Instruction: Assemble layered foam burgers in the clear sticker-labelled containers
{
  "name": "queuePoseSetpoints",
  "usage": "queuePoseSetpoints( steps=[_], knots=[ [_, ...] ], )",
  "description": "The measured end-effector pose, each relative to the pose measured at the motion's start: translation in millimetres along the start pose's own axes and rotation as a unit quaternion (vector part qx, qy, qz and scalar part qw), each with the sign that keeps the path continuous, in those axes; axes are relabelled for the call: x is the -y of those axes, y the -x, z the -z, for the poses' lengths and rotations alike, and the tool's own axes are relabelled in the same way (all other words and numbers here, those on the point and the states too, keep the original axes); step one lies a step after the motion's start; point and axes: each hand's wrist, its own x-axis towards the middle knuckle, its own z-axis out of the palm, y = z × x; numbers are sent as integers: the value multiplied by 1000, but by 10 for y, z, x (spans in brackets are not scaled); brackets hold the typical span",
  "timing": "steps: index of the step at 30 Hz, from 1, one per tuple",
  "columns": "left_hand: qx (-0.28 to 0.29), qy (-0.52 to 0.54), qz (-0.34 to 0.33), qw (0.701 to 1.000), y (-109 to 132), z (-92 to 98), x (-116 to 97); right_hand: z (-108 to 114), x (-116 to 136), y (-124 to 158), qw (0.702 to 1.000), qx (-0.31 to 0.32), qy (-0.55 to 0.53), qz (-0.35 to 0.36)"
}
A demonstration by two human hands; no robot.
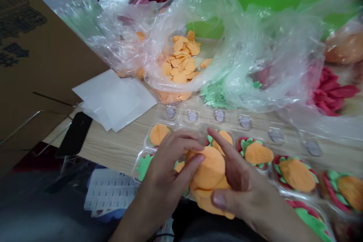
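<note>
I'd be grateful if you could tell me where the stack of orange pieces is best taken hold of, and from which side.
Probably across its flat faces at the rounded edges, coming from either side. The stack of orange pieces is slightly fanned, so a pinch should keep the pieces together, as the left hand and right hand are placed.

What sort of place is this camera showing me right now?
Probably a small handicraft packing workbench: a heap of orange discs, clear plastic compartment trays laid out on a wooden table, and a cardboard carton alongside.
</note>
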Motion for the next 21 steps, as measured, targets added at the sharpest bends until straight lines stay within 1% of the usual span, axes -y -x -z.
queuePoseSetpoints(
  steps=[2, 3, 4, 5, 6, 9, 10, 11, 13, 15, 19, 21],
  knots=[
    [-42, 72, 31, 996, -4, 12, 32, 14, -13, 15, 1000, 22, 11, -2],
    [-56, 110, 50, 991, 1, 23, 47, 24, -21, 22, 999, 26, 22, 1],
    [-58, 143, 67, 986, 8, 39, 59, 35, -29, 30, 999, 23, 40, 3],
    [-44, 163, 82, 982, 15, 61, 66, 46, -36, 37, 998, 13, 67, 3],
    [-14, 169, 90, 981, 20, 87, 69, 56, -40, 46, 995, 1, 102, 6],
    [109, 108, 77, 985, 31, 168, 60, 74, -24, 76, 971, -34, 237, 28],
    [129, 84, 60, 986, 36, 189, 59, 77, -7, 88, 962, -38, 269, 37],
    [131, 71, 38, 988, 42, 206, 62, 78, 17, 100, 957, -37, 286, 37],
    [105, 90, 2, 990, 63, 225, 88, 83, 75, 123, 960, -21, 281, 6],
    [82, 155, -15, 984, 90, 230, 133, 89, 133, 135, 967, 1, 252, -35],
    [85, 285, -13, 955, 132, 232, 211, 97, 202, 106, 979, 26, 189, -69],
    [90, 299, -5, 950, 132, 246, 213, 97, 214, 76, 983, 38, 164, -77]
  ],
)
